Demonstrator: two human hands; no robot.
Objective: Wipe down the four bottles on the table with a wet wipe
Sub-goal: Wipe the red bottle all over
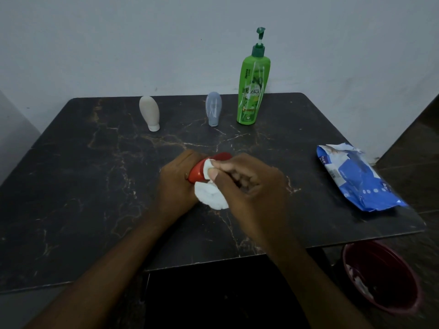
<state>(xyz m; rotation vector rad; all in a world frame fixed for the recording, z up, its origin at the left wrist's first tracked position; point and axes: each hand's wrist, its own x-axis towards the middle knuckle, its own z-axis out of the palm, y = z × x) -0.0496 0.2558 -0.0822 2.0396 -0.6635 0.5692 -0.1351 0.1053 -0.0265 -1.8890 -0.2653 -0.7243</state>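
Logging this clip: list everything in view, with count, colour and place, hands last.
table: 1, dark with pale veins, middle of the view
beige bottle: 1, beige, back left of the table, standing on its cap
grey bottle: 1, grey-blue, back middle, standing on its cap
green bottle: 1, green with a pump, back, just right of the grey bottle
red bottle: 1, red, front middle, held
wipe: 1, white, against the red bottle
wipes pack: 1, blue and white, right side of the table
bin: 1, dark red, on the floor by the table's front right corner
wall: 1, pale, behind the table
left hand: 1, grips the red bottle
right hand: 1, pinches the wipe
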